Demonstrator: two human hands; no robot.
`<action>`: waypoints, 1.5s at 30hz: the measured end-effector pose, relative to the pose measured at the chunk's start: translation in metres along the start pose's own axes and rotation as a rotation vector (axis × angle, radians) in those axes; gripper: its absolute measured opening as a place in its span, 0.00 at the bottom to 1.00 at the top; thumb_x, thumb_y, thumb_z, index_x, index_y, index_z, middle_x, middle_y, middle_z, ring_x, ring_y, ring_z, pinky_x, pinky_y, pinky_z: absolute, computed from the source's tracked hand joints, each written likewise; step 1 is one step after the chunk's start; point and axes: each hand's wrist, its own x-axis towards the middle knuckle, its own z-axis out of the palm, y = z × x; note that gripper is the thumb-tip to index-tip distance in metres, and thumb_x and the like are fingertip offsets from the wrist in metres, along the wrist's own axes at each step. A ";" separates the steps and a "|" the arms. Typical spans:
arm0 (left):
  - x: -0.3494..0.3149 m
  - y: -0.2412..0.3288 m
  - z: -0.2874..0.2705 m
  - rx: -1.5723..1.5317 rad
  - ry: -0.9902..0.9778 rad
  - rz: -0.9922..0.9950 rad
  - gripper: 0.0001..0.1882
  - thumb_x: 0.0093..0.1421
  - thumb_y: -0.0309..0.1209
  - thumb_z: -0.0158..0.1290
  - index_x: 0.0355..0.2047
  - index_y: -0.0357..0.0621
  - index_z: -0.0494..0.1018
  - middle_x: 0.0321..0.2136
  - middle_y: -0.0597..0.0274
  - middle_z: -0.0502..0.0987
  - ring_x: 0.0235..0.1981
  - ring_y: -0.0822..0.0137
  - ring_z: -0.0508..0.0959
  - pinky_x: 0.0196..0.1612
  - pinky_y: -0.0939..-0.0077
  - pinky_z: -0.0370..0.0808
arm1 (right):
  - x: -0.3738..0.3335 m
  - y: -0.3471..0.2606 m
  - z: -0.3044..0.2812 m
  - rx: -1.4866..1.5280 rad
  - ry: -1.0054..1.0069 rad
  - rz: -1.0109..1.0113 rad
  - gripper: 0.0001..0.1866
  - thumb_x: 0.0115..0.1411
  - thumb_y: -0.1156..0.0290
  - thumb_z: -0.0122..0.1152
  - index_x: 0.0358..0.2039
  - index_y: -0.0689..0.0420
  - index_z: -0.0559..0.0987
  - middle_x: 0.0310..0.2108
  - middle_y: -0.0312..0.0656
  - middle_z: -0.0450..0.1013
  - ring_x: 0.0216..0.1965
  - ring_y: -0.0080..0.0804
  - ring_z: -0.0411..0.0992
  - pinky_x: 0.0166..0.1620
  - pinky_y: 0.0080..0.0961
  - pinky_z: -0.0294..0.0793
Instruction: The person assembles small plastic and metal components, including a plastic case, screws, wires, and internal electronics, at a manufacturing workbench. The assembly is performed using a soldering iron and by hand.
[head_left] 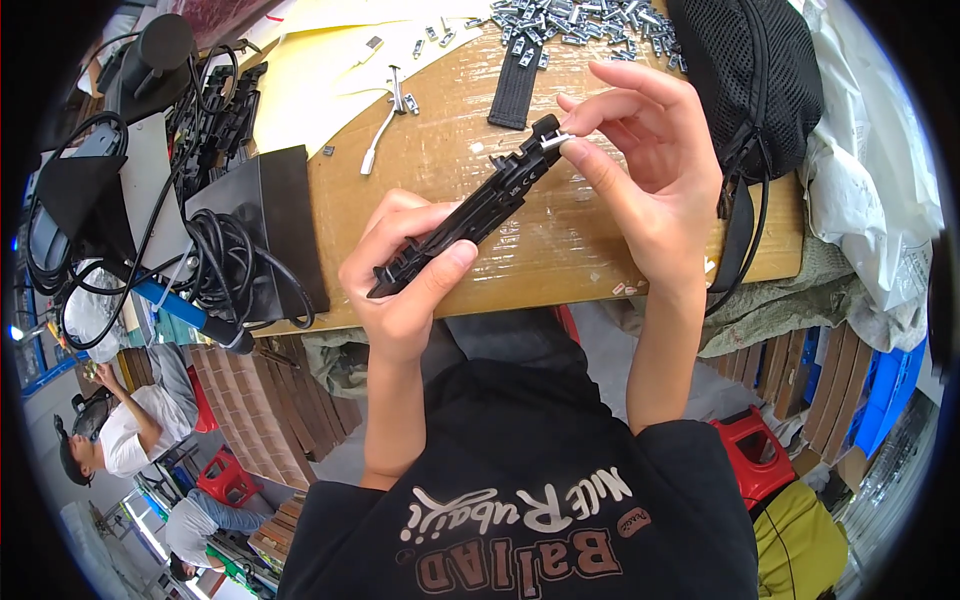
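My left hand [398, 275] is closed round the lower end of a long, narrow black plastic part [480, 212] with notches and clips along its edges. The part is held tilted above the table, its far end pointing up and to the right. At that far end, my right hand [650, 170] pinches a small whitish piece [556, 142] between thumb and index finger. The piece touches or sits in the tip of the black part; which one I cannot tell. The other fingers of my right hand are curled and raised.
Small metal parts [590, 22] are heaped at the table's far edge, beside a black strap [516, 90]. A white connector cable [380, 140] lies near yellow paper [310, 85]. Coiled black cables [225, 255] crowd the left, a black mesh bag [760, 75] the right. People sit at lower left.
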 end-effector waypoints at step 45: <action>-0.083 0.033 -0.053 -0.889 -0.382 -1.025 0.22 0.43 0.28 0.56 0.40 0.35 0.65 0.31 0.62 0.72 0.31 0.76 0.72 0.34 0.87 0.67 | -0.097 -0.016 0.058 0.425 -0.449 0.347 0.06 0.50 0.78 0.54 0.29 0.64 0.76 0.36 0.46 0.66 0.42 0.35 0.65 0.52 0.33 0.61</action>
